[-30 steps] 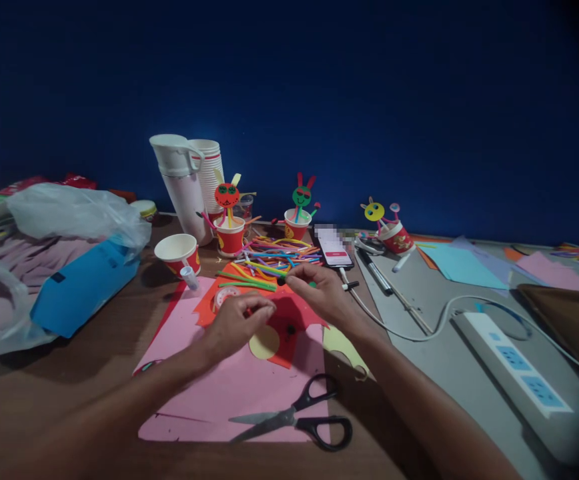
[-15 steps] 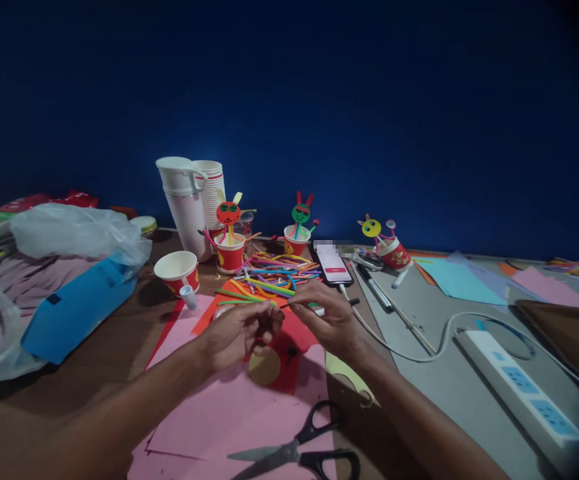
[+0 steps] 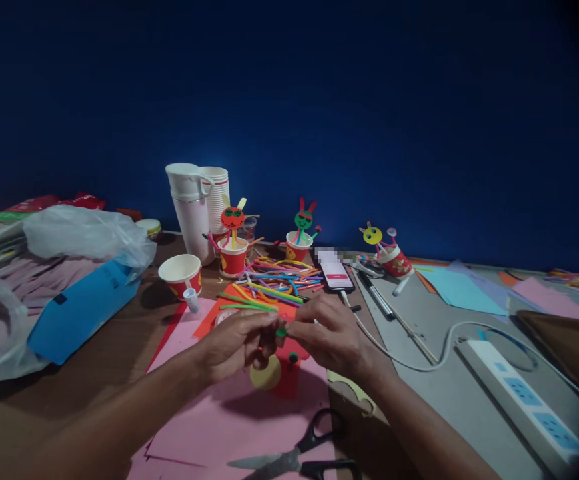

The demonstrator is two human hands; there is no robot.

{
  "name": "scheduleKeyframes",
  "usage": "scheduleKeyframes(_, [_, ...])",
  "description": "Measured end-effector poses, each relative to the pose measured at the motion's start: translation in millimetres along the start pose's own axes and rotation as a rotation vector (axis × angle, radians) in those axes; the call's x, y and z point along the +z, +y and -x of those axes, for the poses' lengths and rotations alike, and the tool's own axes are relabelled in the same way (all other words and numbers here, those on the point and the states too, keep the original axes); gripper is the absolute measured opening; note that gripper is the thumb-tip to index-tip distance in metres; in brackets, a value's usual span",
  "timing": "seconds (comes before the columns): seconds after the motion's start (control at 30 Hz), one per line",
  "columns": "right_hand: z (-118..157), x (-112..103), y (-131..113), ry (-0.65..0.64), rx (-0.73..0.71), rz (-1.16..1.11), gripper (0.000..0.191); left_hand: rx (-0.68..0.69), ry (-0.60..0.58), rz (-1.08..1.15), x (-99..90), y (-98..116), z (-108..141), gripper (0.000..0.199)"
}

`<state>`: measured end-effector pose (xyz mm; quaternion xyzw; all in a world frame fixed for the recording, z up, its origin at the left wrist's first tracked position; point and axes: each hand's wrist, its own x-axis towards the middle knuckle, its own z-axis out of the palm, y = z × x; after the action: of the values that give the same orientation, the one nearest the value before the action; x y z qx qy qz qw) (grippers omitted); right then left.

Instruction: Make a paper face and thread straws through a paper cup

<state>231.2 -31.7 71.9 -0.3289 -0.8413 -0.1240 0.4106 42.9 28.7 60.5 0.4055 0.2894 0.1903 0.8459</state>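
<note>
My left hand (image 3: 237, 343) and my right hand (image 3: 332, 337) meet over the papers, fingertips pinched together. Between them is a small green paper piece (image 3: 282, 333), partly covered by the fingers; both hands seem to grip it. Just below, a pale yellow paper circle (image 3: 266, 375) lies partly on red paper (image 3: 285, 387) and partly on pink paper (image 3: 194, 427). A small dark green disc (image 3: 293, 357) rests beside the circle, under my right hand. Nearer to me lie black-handled scissors (image 3: 293, 460) with their blades apart.
Colourful craft sticks (image 3: 282, 277) lie behind my hands. Three decorated cups stand farther back, one tilted (image 3: 394, 261). Left are an empty paper cup (image 3: 180, 273), a white flask (image 3: 192, 223) and a plastic bag (image 3: 87, 230). A phone (image 3: 334, 270) and power strip (image 3: 519, 397) are right.
The green piece between my fingertips now shows its face, where only a thin dark edge showed before. My hands have dropped slightly, and the whole view has shifted a little.
</note>
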Motion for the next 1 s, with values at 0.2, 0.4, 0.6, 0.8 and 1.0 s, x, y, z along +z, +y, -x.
scheduleKeyframes(0.2, [-1, 0, -1, 0.022, -0.012, -0.003, 0.016, 0.005, -0.033, -0.131, 3.5, 5, 5, 0.026])
scheduleKeyframes(0.4, [2, 2, 1, 0.0, -0.026, -0.008, 0.018, -0.036, -0.03, -0.158, 7.2, 10, 10, 0.025])
scheduleKeyframes(0.6, [2, 2, 5, -0.054, -0.06, 0.075, 0.021, -0.033, 0.034, -0.143, 6.0, 8, 6, 0.026])
scheduleKeyframes(0.8, [6, 4, 12, -0.14, -0.057, 0.148, 0.017, 0.01, 0.122, -0.13, -0.6, 0, -2, 0.025])
scheduleKeyframes(1.0, [4, 10, 11, -0.137, 0.022, 0.163, 0.021, 0.025, 0.152, -0.075, -2.7, -5, -7, 0.02])
